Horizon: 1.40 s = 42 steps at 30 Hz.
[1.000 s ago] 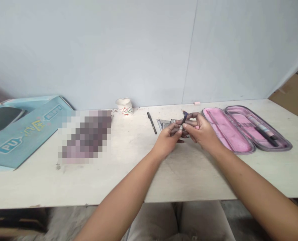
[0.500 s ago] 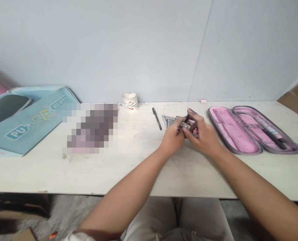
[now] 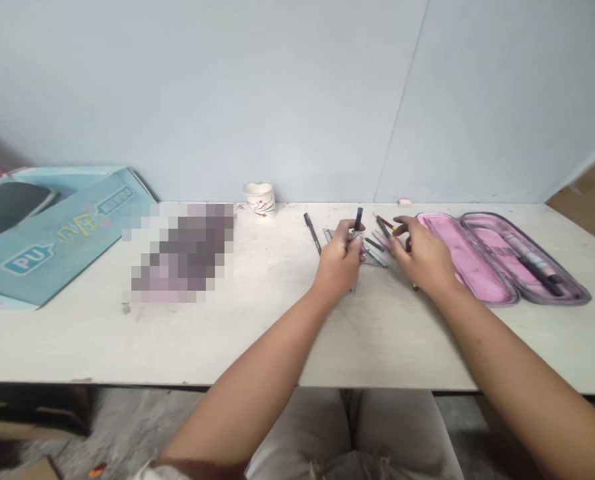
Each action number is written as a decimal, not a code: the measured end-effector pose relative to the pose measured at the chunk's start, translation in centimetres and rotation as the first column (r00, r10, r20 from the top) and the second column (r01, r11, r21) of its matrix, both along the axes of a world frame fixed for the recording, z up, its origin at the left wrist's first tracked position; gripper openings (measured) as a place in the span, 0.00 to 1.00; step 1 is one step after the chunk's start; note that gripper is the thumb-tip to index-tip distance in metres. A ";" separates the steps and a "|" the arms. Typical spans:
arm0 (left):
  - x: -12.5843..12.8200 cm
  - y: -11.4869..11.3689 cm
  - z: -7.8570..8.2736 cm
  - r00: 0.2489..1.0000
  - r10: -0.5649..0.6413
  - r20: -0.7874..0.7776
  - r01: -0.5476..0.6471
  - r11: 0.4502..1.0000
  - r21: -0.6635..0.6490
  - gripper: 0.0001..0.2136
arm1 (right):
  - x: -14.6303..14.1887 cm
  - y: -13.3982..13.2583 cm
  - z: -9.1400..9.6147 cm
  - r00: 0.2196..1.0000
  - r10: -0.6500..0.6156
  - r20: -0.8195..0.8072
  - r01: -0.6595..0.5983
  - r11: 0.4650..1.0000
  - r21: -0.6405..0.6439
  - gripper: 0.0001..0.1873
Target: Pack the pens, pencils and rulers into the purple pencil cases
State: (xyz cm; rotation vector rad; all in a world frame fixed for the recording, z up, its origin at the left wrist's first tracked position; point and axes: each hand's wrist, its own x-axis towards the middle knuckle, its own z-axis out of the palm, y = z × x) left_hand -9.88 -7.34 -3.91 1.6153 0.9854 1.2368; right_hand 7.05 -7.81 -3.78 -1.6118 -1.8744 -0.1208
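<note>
My left hand [image 3: 338, 263] is closed around an upright pen [image 3: 359, 217] with a dark blue end above the fingers. Between thumb and fingers, my right hand [image 3: 426, 257] pinches a dark pen [image 3: 381, 229]. A pencil [image 3: 388, 223] with a sharpened tip lies against that pen; whether it is gripped or resting is unclear. Beneath and between the hands is a clear set square [image 3: 329, 234], partly hidden, with other slim writing tools on it. A black pen [image 3: 311, 230] lies just left of my left hand.
An open pink pencil case [image 3: 485, 280] with pens inside is right of my right hand. A paper cup [image 3: 260, 201] and a small pink eraser-like block [image 3: 404, 202] stand near the wall. Leftward are a blurred-out object [image 3: 185, 253] and a blue printed box [image 3: 72, 240].
My hands, together before, have moved apart. The blue-ended pen now stands up in my left hand, and the pens and set square between the hands have come into view.
</note>
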 end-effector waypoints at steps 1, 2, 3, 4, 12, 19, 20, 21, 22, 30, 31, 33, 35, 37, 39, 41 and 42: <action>-0.1 0.1 0.0 1.000 0.010 -0.005 -0.010 1.000 -0.014 0.10 | 0.1 0.2 -0.1 0.996 -0.038 0.077 0.041 0.998 -0.039 0.21; -0.1 0.2 -0.1 1.000 0.020 -0.017 -0.020 1.000 -0.021 0.10 | 0.2 0.4 -0.3 0.986 -0.064 0.152 0.076 0.994 -0.079 0.20; -0.2 0.3 -0.1 0.999 0.028 -0.032 -0.028 0.999 -0.023 0.10 | 0.1 0.5 -0.4 0.972 -0.077 0.220 0.104 0.988 -0.112 0.19; -0.2 0.4 -0.2 0.998 0.035 -0.049 -0.036 0.999 -0.020 0.10 | 0.0 0.6 -0.5 0.958 -0.079 0.276 0.121 0.983 -0.138 0.19; -1.0 0.9 0.0 0.933 0.126 -0.337 -0.115 0.992 0.051 0.12 | 0.5 0.9 -0.3 0.985 -0.111 0.133 0.113 0.994 -0.001 0.14; -1.4 0.6 0.2 0.750 0.204 -0.630 -0.071 0.971 0.230 0.14 | 1.9 0.4 0.4 0.906 -0.021 -0.422 0.118 0.971 0.207 0.12; -1.4 0.5 0.1 0.738 0.205 -0.643 -0.058 0.968 0.243 0.14 | 1.9 0.3 0.4 0.895 0.000 -0.446 0.100 0.974 0.201 0.12; -1.3 0.5 0.0 0.727 0.206 -0.655 -0.046 0.967 0.252 0.15 | 1.8 0.4 0.4 0.888 0.027 -0.458 0.071 0.978 0.196 0.11; -1.2 0.4 0.0 0.716 0.205 -0.667 -0.036 0.965 0.259 0.15 | 1.8 0.4 0.3 0.885 0.061 -0.461 0.033 0.981 0.193 0.11; -0.9 0.1 -0.3 0.703 0.181 -0.687 -0.016 0.971 0.239 0.13 | 0.5 0.3 0.2 0.859 0.268 -0.437 -0.262 0.962 0.074 0.09; -0.9 0.2 -0.3 0.711 0.184 -0.678 -0.025 0.971 0.237 0.13 | 0.5 0.3 0.2 0.860 0.240 -0.450 -0.258 0.966 0.022 0.10; -1.0 0.3 -0.3 0.722 0.184 -0.667 -0.009 0.966 0.257 0.12 | 0.5 0.1 0.3 0.875 0.170 -0.453 -0.223 0.973 -0.066 0.15; -1.2 0.4 -0.2 0.726 0.179 -0.664 0.027 0.957 0.288 0.09 | 0.6 0.1 0.4 0.885 0.131 -0.447 -0.193 0.976 -0.097 0.22; -1.3 0.5 0.0 0.730 0.184 -0.659 0.041 0.949 0.311 0.09 | 0.8 0.2 0.4 0.859 0.160 -0.487 -0.231 0.969 -0.090 0.22; -1.4 0.6 0.0 0.735 0.202 -0.647 0.027 0.945 0.326 0.09 | 1.0 0.3 0.4 0.808 0.232 -0.541 -0.320 0.944 -0.073 0.16; -1.5 0.7 0.1 0.743 0.216 -0.634 0.014 0.941 0.337 0.09 | 1.1 0.3 0.4 0.778 0.284 -0.560 -0.385 0.920 -0.069 0.14; -1.6 0.7 0.1 0.746 0.217 -0.629 0.013 0.940 0.340 0.09 | 1.1 0.3 0.4 0.782 0.285 -0.553 -0.391 0.917 -0.079 0.14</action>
